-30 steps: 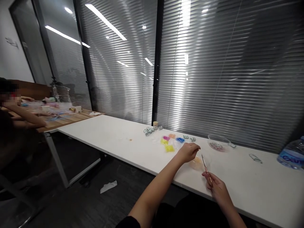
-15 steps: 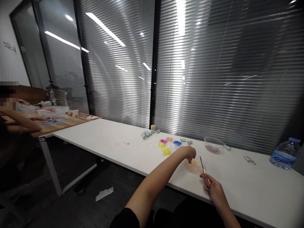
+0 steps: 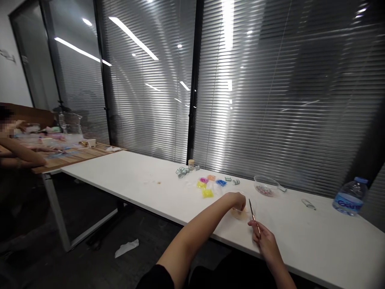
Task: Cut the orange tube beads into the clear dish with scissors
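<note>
The small orange dish [image 3: 240, 213] sits on the white table [image 3: 315, 241] near its front edge, the left hand [image 3: 236, 200] curled over its rim, fingers together, steadying it best while the right hand [image 3: 264, 241] pinches a thin stick [image 3: 254, 217].

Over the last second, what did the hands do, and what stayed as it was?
The left hand came down from above onto the pale orange dish and now dips its fingertips into it. The right hand kept its pinch on the thin tool, tip angled toward the dish. The coloured bead bags, glass bowl and water bottle stayed put.
</note>
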{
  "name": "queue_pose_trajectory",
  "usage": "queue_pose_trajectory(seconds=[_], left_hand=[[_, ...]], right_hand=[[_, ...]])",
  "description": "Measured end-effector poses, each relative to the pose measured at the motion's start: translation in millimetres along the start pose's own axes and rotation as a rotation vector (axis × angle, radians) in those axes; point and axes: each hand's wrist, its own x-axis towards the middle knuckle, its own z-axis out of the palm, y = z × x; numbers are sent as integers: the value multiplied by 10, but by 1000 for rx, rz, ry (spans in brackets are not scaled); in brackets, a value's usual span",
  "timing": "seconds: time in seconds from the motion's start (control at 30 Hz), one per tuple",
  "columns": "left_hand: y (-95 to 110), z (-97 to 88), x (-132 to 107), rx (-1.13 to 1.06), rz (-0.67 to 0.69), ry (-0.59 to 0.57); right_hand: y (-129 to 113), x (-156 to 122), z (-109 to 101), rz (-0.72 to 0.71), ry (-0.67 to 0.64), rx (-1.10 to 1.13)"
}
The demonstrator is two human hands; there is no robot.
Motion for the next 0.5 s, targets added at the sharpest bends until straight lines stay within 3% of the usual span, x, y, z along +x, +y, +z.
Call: queue_pose_trajectory(seconds=[0.27, 0.5], left_hand=[[-28, -57, -23, 0, -1, -3], [-70, -111, -124, 10, 14, 73]], right_hand=[[-9, -1, 0, 20, -46, 33], [-98, -48, 41, 11, -24, 28]])
